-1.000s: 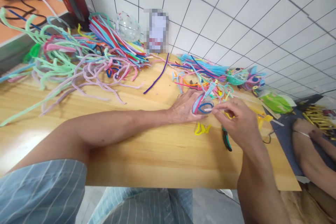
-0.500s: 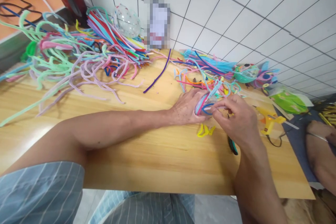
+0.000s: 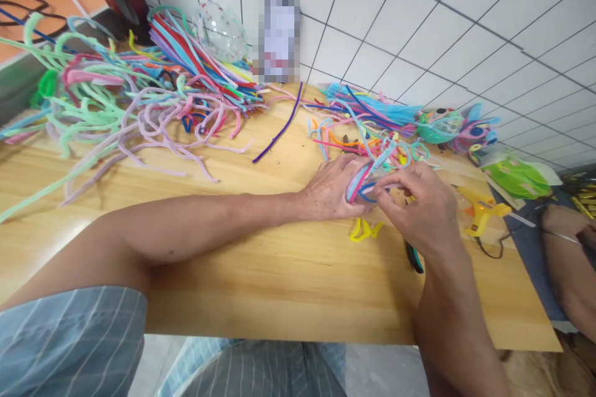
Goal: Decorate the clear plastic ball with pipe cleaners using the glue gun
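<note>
My left hand [image 3: 328, 189] is wrapped round a clear ball-like piece with pink, light blue and dark blue pipe cleaners [image 3: 358, 183] on it. From the right, my right hand [image 3: 416, 201] pinches at the dark blue loop on that piece; whether its fingertips hold something small is hidden. Bent yellow pipe cleaners [image 3: 365, 230] lie just below my hands. Partly under my right wrist are dark tool handles with a teal edge [image 3: 413, 257].
Pipe cleaners [image 3: 139, 105] heap at the left, with a clear ball [image 3: 218, 31] behind. A phone [image 3: 279, 40] leans on the tiled wall. Decorated balls [image 3: 440, 125] and a yellow glue gun [image 3: 482, 214] lie right. Another person's arm [image 3: 570, 260] shows at the right edge.
The view has shifted slightly. Both hands keep nearly the same grip and place on the piece.
</note>
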The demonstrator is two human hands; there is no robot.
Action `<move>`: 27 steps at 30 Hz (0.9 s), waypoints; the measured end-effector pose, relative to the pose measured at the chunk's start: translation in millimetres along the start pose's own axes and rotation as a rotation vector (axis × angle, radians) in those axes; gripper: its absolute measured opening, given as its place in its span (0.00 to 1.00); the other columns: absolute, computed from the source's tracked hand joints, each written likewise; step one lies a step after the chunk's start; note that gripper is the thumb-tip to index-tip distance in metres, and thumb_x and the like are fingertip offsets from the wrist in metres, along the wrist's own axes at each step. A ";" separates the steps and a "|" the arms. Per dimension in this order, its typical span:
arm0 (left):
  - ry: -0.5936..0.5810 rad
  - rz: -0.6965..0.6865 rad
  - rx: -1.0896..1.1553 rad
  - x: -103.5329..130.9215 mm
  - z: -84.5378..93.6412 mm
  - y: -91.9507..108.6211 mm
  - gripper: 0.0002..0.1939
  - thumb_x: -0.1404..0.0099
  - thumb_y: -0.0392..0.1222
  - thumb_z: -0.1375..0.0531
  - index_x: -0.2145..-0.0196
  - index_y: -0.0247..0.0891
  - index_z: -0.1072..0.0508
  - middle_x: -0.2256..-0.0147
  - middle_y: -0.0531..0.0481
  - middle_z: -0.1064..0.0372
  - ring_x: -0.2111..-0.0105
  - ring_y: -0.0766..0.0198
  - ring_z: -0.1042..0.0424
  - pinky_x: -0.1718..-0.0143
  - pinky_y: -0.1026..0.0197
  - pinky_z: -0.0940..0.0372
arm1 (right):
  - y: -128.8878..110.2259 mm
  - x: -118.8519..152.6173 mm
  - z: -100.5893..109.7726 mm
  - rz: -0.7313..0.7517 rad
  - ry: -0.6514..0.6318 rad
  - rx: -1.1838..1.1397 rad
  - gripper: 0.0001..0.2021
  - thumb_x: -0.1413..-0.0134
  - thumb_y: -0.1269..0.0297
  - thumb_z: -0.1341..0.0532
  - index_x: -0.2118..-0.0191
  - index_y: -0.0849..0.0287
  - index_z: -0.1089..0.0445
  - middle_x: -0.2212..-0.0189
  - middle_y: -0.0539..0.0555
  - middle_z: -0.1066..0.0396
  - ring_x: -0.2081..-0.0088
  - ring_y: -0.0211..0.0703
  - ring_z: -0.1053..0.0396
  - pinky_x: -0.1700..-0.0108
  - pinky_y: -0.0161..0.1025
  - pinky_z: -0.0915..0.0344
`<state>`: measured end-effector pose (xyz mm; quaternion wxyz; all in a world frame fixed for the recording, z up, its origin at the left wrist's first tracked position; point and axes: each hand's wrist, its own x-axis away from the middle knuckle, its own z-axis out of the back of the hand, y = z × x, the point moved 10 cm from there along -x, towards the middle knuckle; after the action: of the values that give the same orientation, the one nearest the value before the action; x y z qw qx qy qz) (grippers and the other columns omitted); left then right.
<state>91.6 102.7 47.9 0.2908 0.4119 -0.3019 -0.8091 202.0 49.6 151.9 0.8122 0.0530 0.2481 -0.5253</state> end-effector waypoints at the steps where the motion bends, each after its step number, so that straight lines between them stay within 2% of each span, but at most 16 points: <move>1: -0.005 -0.004 0.003 0.0 -0.1 0.8 0.48 0.36 0.62 0.27 0.26 0.44 0.38 0.29 0.31 0.32 0.26 0.35 0.32 0.28 0.30 0.31 | 0.1 0.2 0.1 0.000 0.001 0.000 0.06 0.35 0.63 0.33 0.63 0.49 0.18 0.65 0.56 0.22 0.62 0.54 0.23 0.58 0.49 0.28; 6: -0.012 -0.013 0.019 0.4 2.3 4.2 0.44 0.32 0.61 0.30 0.25 0.46 0.38 0.28 0.34 0.32 0.26 0.37 0.33 0.25 0.30 0.34 | 1.4 1.3 -0.2 -0.005 0.018 0.004 0.05 0.35 0.63 0.32 0.62 0.49 0.18 0.65 0.55 0.23 0.63 0.52 0.24 0.59 0.49 0.29; 13: -0.055 -0.038 0.046 3.8 3.0 3.2 0.37 0.22 0.61 0.42 0.24 0.43 0.39 0.27 0.33 0.34 0.26 0.40 0.33 0.24 0.34 0.36 | -0.4 2.0 -1.1 0.010 0.030 -0.001 0.05 0.33 0.62 0.33 0.62 0.50 0.19 0.64 0.56 0.21 0.62 0.53 0.23 0.60 0.49 0.29; 16: -0.061 -0.038 0.050 4.2 2.2 1.7 0.35 0.20 0.60 0.45 0.23 0.45 0.39 0.28 0.34 0.34 0.26 0.40 0.33 0.25 0.33 0.36 | 1.2 2.4 -1.9 -0.009 0.023 -0.011 0.05 0.33 0.62 0.33 0.62 0.50 0.19 0.64 0.56 0.21 0.62 0.53 0.23 0.59 0.50 0.29; 22: -0.041 -0.024 0.047 3.3 3.2 2.3 0.33 0.20 0.59 0.44 0.24 0.47 0.38 0.29 0.35 0.32 0.27 0.40 0.32 0.26 0.32 0.34 | 5.7 4.8 0.3 -0.042 0.040 -0.040 0.05 0.33 0.61 0.34 0.59 0.50 0.19 0.64 0.55 0.20 0.63 0.52 0.25 0.59 0.49 0.28; 27: -0.044 -0.010 0.026 2.5 1.9 2.4 0.33 0.21 0.57 0.43 0.24 0.43 0.38 0.28 0.33 0.33 0.26 0.40 0.33 0.25 0.34 0.35 | 9.7 8.1 0.9 -0.076 0.058 -0.074 0.06 0.31 0.61 0.34 0.62 0.50 0.21 0.67 0.53 0.21 0.67 0.49 0.27 0.61 0.48 0.28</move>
<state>89.3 99.8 49.3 0.2747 0.3991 -0.3168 -0.8154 213.4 46.9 147.3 0.7856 0.0288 0.2924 -0.5446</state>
